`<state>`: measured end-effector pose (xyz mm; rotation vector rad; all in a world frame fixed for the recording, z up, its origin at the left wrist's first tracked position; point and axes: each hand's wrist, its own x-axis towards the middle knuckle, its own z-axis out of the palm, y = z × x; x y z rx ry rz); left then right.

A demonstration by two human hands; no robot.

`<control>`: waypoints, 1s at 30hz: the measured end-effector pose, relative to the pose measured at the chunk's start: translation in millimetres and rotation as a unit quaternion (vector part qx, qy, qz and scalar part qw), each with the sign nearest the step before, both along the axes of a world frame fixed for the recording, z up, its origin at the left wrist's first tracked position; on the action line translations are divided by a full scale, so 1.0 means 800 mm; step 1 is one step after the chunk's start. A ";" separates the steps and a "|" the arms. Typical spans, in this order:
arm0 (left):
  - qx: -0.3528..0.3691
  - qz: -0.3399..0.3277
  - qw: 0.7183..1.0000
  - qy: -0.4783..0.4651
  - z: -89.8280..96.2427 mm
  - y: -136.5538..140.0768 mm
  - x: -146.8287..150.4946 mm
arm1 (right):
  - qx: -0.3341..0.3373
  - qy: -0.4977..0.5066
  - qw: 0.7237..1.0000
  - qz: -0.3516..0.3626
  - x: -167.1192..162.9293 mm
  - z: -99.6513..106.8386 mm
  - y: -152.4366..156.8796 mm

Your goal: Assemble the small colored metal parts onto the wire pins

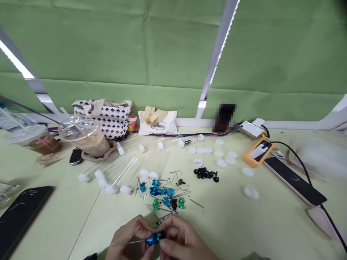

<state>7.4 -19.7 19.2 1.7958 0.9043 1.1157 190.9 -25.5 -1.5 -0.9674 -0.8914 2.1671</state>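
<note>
Low in the view, my left hand point(127, 236) pinches a small shiny blue metal fitting point(152, 239) from its left side. Thin bent metal rods point(127, 242) stick out leftward from that fitting, one with a red tip. My right hand point(184, 240) has its thumb and fingers closed on a black round knob point(162, 235) at the fitting's right end. Just beyond the hands lies a loose pile of blue fittings point(158, 190), green fittings point(181, 203), a black fitting point(174, 204) and thin bent rods point(199, 205).
Black thumbscrews point(206, 173) and white round caps point(221, 163) lie right of the pile. Clear tubes with white caps point(126, 189) spread to the left. Drink cups point(84, 137), a patterned bag point(114, 117), a yellow device point(257, 151) and a dark phone-like slab point(295, 180) surround them.
</note>
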 end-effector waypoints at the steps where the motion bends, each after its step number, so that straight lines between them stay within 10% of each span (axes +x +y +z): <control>1: -0.004 -0.001 1.000 -0.002 0.001 0.000 0.000 | -0.006 0.004 1.000 0.002 0.000 -0.001 -0.001; 15: -0.154 -0.072 0.983 -0.071 -0.009 -0.009 -0.005 | -0.039 0.096 0.994 -0.033 -0.016 0.003 -0.012; 30: -0.125 -0.002 0.991 -0.041 0.009 -0.004 -0.002 | 0.035 -0.008 0.997 -0.067 -0.015 0.022 -0.016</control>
